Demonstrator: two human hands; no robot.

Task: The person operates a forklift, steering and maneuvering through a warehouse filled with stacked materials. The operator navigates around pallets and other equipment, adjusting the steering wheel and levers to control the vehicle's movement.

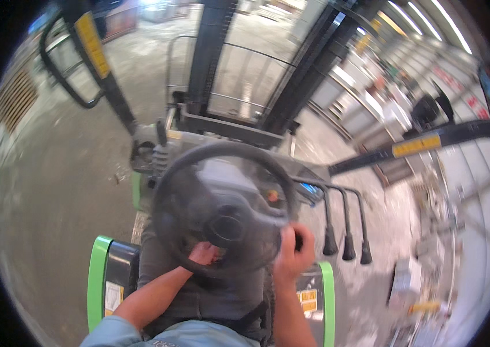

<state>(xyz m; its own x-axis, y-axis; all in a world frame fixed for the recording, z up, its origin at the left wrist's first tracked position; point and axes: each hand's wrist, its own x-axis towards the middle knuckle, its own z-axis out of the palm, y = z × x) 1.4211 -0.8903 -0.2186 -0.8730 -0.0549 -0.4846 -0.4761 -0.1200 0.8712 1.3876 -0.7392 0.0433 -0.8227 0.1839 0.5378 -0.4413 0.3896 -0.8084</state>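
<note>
- Curling round a dark part (298, 241) at the steering wheel (224, 227)'s right edge: the right hand (292, 255).
- Near the wheel's lower rim: the left hand (204, 253); cannot tell whether it grips.
- Right of the wheel: three black levers (346, 220).
- Beyond the wheel: the dark mast (213, 58), grey floor (65, 173) around.

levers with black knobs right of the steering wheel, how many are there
3, side by side: the left lever, nearest the steering wheel; the middle lever; and the right lever, farthest from it. Another could be hidden behind the wheel or right hand.
</note>
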